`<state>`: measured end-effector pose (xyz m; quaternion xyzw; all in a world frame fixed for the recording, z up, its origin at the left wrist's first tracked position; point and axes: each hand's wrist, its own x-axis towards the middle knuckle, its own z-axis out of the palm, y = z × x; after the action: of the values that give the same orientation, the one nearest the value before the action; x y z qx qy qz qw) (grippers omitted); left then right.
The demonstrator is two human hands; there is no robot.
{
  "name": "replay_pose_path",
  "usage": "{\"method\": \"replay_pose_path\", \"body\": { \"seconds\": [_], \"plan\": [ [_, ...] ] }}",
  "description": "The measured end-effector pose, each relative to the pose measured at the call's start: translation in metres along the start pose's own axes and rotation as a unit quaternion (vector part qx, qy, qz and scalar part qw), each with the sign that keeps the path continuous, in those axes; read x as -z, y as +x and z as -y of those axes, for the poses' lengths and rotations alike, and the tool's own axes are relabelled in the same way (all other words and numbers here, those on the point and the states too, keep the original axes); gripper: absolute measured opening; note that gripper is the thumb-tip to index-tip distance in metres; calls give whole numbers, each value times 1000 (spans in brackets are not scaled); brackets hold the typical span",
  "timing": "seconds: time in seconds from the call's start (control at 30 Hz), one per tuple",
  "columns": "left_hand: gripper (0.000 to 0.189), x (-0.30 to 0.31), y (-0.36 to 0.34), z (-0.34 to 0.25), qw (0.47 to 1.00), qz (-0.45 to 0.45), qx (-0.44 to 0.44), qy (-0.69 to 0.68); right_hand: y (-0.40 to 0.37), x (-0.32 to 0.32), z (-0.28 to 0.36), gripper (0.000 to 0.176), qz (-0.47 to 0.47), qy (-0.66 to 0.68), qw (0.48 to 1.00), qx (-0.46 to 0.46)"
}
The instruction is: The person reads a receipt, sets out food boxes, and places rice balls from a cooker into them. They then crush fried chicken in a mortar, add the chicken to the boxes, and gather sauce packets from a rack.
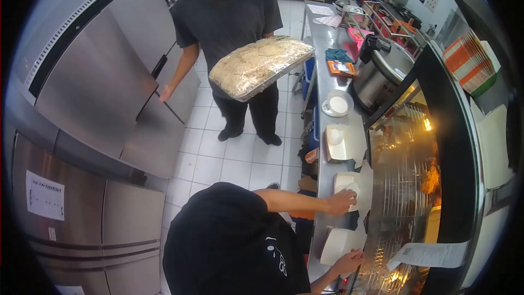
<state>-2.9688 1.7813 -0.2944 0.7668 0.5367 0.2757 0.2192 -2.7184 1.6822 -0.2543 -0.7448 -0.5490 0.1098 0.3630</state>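
My left hand [343,201] reaches into the middle open paper box [368,183], its fingers curled at a white rounded thing [352,188] whose kind I cannot make out. Lower down, my right hand [349,262] has its fingers closed at the edge of the nearest open paper box [337,246]. A third open box [353,141] stands farther along the counter and has a white rounded thing [335,137] in it. Beyond it is a round white bowl [338,102]. My black shirt fills the lower middle.
A person [229,16] stands across the aisle holding a large wrapped tray of pale food [262,65]. Behind the steel counter [323,202] are a lit glass warming cabinet [404,186] and a large steel cooker [385,71]. Steel refrigerators [98,82] line the left. A paper receipt [428,255] hangs near my right hand.
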Motion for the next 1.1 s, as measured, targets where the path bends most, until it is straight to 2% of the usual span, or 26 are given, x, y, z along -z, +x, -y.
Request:
{"method": "replay_pose_path", "body": {
  "seconds": [0.03, 0.1, 0.13, 0.2, 0.23, 0.27, 0.3, 0.37, 0.4, 0.47, 0.5, 0.57, 0.6, 0.63, 0.67, 0.7, 0.73, 0.77, 0.8, 0.83, 0.87, 0.9, 0.93, 0.97, 1.03, 1.1],
  "plan": [
    [47, 2, 14, 6, 1000, 0, -8, -2, 2, 0, 17, 32, -9, -2, 1000, -1],
    [68, 6, 38, 13, 982, 51, 24, 182, -11, -1, 53, 30, 2, 24, 998, -62],
    [79, 3, 48, 19, 976, 89, 33, 196, -18, -8, 52, 30, -10, 20, 998, -63],
    [80, 6, 54, 21, 973, 127, 40, 189, -31, -37, 27, 34, 3, 47, 998, 35],
    [82, 11, 55, 19, 965, 170, 59, 189, -36, -52, 9, 31, 57, 81, 995, 29],
    [84, 1, 55, 22, 967, 150, 54, 201, -38, -64, -6, 30, 127, 61, 989, 32],
    [84, -18, 60, 31, 967, 151, 44, 201, -36, -80, -23, 30, 119, 60, 991, 28],
    [87, -56, 60, 48, 968, 9, 55, 246, -38, -99, -52, 31, 194, -53, 969, 145],
    [87, -51, 59, 46, 968, 16, 49, 245, -36, -98, -47, 31, 191, -54, 970, 137],
    [87, -15, 56, 39, 991, 76, 46, 100, -28, -101, -30, 37, 237, -72, 966, 67],
    [87, 0, 54, 39, 991, 83, 39, 100, -26, -106, -28, 37, 234, -71, 968, 58],
    [87, 24, 51, 33, 995, 71, 69, -10, -24, -111, -29, 37, 248, -40, 962, 110],
    [87, 36, 51, 30, 995, 80, 58, -11, -23, -111, -29, 35, 243, -44, 961, 123],
    [84, 46, 49, 31, 991, 66, 83, -86, -22, -109, -26, 35, 235, -46, 964, 114],
    [82, 52, 47, 27, 979, 52, 112, -160, -23, -105, -25, 32, 207, 10, 975, 86],
    [82, 48, 49, 26, 980, 59, 107, -160, -23, -101, -21, 29, 178, 66, 980, 59],
    [79, 44, 49, 23, 973, 114, 75, -185, -24, -92, -10, 29, 175, 64, 981, 53],
    [78, 39, 47, 19, 969, 139, 33, -204, -23, -82, 2, 33, 183, 192, 961, -83],
    [76, 40, 43, 5, 965, 151, -30, -212, -23, -70, 15, 37, 185, 314, 906, -215],
    [75, 36, 39, -12, 960, 176, -78, -203, -24, -54, 26, 37, 183, 314, 905, -220],
    [73, 33, 32, -29, 954, 203, -113, -188, -23, -38, 36, 43, 239, 484, 798, -269],
    [75, 30, 25, -47, 949, 242, -119, -166, -24, -29, 41, 51, 282, 632, 655, -305],
    [76, 21, 19, -61, 941, 280, -127, -143, -23, -27, 42, 51, 277, 632, 655, -307],
    [78, -12, 5, -67, 956, 205, -185, -95, -22, -25, 43, 53, 262, 624, 665, -317],
    [80, -23, -3, -85, 959, 131, -246, -49, -22, -17, 36, 59, 229, 604, 685, -337],
    [81, -28, 0, -93, 933, 247, -241, -98, -27, -16, 12, 58, 209, 584, 713, -328]
  ]
}}
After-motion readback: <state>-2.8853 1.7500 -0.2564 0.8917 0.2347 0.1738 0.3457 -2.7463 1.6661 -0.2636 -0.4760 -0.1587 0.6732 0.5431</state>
